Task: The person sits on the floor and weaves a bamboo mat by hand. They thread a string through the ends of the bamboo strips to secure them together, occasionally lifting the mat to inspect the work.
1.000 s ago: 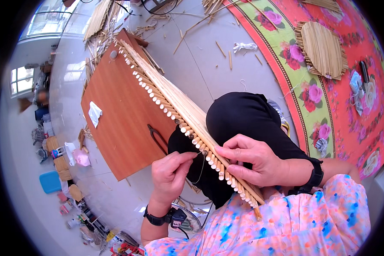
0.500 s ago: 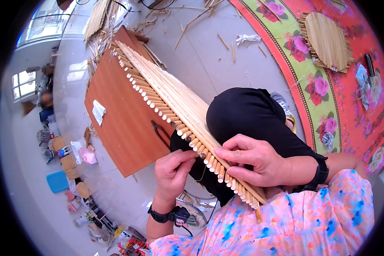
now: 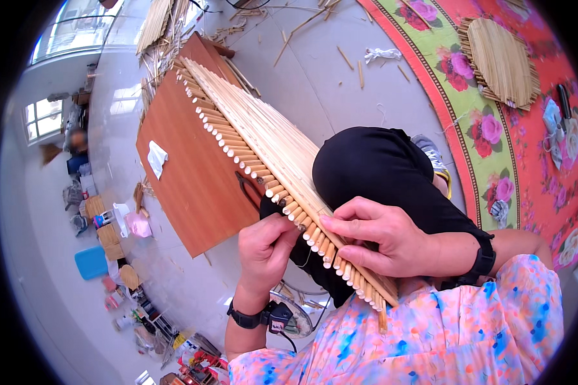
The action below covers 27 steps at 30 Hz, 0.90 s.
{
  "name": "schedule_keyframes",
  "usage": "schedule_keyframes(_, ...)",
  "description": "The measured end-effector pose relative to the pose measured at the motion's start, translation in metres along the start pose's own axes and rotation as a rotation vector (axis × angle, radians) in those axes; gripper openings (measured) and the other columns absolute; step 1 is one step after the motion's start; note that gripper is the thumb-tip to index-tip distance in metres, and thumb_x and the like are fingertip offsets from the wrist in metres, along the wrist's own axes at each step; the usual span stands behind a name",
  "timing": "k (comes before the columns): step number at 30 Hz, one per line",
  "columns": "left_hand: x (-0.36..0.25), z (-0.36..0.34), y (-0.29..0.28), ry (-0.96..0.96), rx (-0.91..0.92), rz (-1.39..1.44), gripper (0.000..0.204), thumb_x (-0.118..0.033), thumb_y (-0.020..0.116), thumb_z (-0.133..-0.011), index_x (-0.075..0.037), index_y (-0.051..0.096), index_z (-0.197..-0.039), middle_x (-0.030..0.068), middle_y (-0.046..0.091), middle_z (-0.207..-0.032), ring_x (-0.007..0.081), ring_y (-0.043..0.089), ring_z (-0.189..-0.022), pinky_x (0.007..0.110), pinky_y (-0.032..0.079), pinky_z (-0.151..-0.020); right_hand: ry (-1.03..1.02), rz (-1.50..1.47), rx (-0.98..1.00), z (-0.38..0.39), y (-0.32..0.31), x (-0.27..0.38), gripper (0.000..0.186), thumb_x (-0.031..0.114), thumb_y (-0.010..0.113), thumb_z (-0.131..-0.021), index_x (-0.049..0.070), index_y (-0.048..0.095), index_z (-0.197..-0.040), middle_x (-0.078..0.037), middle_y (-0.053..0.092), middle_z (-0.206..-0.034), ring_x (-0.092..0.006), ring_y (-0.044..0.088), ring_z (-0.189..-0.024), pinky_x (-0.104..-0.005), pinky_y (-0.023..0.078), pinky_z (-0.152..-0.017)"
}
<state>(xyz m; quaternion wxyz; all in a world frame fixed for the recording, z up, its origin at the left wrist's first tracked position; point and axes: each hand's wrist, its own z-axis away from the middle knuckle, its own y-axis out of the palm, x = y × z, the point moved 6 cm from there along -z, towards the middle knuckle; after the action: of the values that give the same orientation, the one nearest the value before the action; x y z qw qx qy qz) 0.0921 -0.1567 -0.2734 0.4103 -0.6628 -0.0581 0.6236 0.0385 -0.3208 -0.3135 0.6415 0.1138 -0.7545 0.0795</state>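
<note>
A panel of pale reed sticks [image 3: 263, 138] slants from the wooden board across my lap to my chest, its cut round ends lined up along the left edge. My left hand [image 3: 263, 250] is closed in a pinch right beside these ends; whatever its fingertips hold is too small to make out. From the other side my right hand [image 3: 385, 237] grips the panel near its close end, index finger and thumb pressed on the sticks. Its other fingers are partly hidden. A thin loose thread hangs below the panel near my left hand.
Under the panel's far part stands a reddish-brown wooden board [image 3: 186, 167], with a white scrap [image 3: 156, 158] and dark-handled tool [image 3: 247, 189] on it. A flowered cloth [image 3: 488, 128] at right carries an oval stick mat [image 3: 499, 61]. Loose sticks [image 3: 359, 74] litter the floor.
The view has shifted slightly. My left hand has moved a little upward, still pinched by the stick ends. The right hand keeps its hold on the panel.
</note>
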Motion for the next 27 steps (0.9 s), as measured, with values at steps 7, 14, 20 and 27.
schedule_keyframes(7, -0.001, -0.001, -0.002, -0.012, 0.049, -0.070, 0.008, 0.008, 0.059, -0.073, 0.002, 0.056, -0.072, 0.0086, 0.051, -0.060, 0.0196, 0.052, -0.052, 0.028, 0.039, -0.049, -0.018, 0.034, -0.014, 0.001, -0.002, 0.005, 0.044, 0.008, 0.065, -0.079, 0.006, 0.056, -0.122, -0.012, 0.055, -0.099, -0.0237, 0.061, -0.073, -0.0303, 0.051, -0.063)
schedule_keyframes(14, 0.017, 0.013, -0.005, -0.099, 0.002, -0.014, 0.008, 0.009, 0.054, -0.074, 0.002, 0.057, -0.075, 0.0076, 0.054, -0.063, 0.0161, 0.053, -0.056, 0.027, 0.040, -0.052, -0.061, 0.070, 0.013, -0.003, 0.007, 0.009, 0.044, 0.006, 0.063, -0.077, -0.001, 0.053, -0.120, -0.012, 0.052, -0.096, -0.0256, 0.059, -0.078, -0.0335, 0.052, -0.065)
schedule_keyframes(20, 0.019, 0.025, -0.012, -0.166, -0.064, -0.040, 0.019, 0.009, 0.051, -0.077, 0.002, 0.065, -0.088, 0.0082, 0.060, -0.071, 0.0148, 0.057, -0.063, 0.025, 0.043, -0.060, -0.093, 0.001, 0.138, -0.003, 0.018, 0.012, 0.054, 0.005, 0.061, -0.075, -0.010, 0.043, -0.123, -0.016, 0.046, -0.099, -0.0299, 0.053, -0.090, -0.0354, 0.049, -0.073)
schedule_keyframes(27, 0.036, 0.049, -0.025, -0.296, -0.036, 0.050, 0.020, -0.001, 0.062, -0.083, 0.003, 0.066, -0.102, 0.0073, 0.067, -0.099, 0.0144, 0.062, -0.090, 0.028, 0.048, -0.080, -0.119, 0.000, 0.224, -0.001, 0.033, 0.011, 0.064, 0.010, 0.066, -0.073, -0.011, 0.039, -0.127, -0.019, 0.045, -0.106, -0.0325, 0.051, -0.096, -0.0362, 0.049, -0.077)
